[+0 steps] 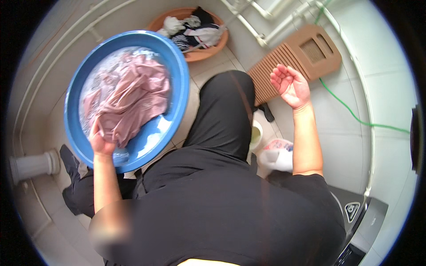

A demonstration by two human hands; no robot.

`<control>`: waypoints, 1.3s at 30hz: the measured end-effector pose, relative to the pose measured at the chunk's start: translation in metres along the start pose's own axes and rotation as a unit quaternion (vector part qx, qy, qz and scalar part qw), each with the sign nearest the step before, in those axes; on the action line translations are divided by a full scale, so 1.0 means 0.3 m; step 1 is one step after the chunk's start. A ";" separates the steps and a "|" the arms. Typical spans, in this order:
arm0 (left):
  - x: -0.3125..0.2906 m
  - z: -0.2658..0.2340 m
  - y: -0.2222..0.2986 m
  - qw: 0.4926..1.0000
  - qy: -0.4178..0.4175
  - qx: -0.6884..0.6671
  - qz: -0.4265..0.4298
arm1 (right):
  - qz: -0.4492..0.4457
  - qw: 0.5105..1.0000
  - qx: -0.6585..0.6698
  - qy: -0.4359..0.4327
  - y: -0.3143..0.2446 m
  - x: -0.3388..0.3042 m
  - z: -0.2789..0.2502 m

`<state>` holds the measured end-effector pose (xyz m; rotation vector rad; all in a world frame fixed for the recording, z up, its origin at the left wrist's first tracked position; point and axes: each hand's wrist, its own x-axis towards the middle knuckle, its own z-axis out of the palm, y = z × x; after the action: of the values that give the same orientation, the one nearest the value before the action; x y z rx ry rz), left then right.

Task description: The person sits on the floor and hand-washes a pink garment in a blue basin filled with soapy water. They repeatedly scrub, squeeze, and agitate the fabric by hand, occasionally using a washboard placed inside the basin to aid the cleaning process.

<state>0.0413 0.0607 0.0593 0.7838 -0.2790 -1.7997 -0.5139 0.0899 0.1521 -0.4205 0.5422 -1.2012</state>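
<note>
A wide blue basin (180, 95) on the left holds sudsy water and a wet dusty-pink garment (141, 95). At the basin's near side my left hand (101, 141) grips the garment's edge, its fingers partly covered by the fabric. My right hand (290, 86) is raised on the right with the palm up. Its fingers are loosely curled and nothing lies in them. Behind that hand a brown ridged washboard (306, 57) leans at the wall; I cannot tell whether the two touch.
An orange basin (206, 55) of black and white clothes stands beyond the blue one. White pipes (248, 26) run along the wall, and a green cord (346, 104) hangs at the right. Near my right forearm are a white container (256, 133) and a whitish item (277, 157).
</note>
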 end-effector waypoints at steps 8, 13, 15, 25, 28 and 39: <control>-0.072 0.007 0.004 0.995 -0.030 -0.090 -0.040 | 0.177 0.955 -0.150 -0.186 0.428 0.507 0.549; -0.096 -0.023 -0.002 0.973 -0.127 -0.194 -0.026 | 0.336 0.895 -0.202 -0.211 0.882 0.641 0.716; -0.106 -0.011 0.000 0.976 -0.127 -0.175 -0.011 | 0.362 0.880 -0.274 -0.142 0.997 0.682 0.705; -0.053 -0.077 -0.026 0.941 -0.187 -0.283 0.020 | -0.226 0.644 -0.671 -0.290 1.144 0.582 0.647; -0.080 -0.066 -0.008 0.942 -0.182 -0.279 0.032 | -0.200 0.417 -0.777 -0.426 1.082 0.521 0.628; -0.117 0.015 0.007 0.957 -0.130 -0.258 0.021 | -0.232 0.404 -0.806 -0.365 1.004 0.608 0.600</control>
<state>0.0465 0.0910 0.0770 0.1715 0.0125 -1.8211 -0.1305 0.0143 0.0917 -2.8068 0.6488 -0.3812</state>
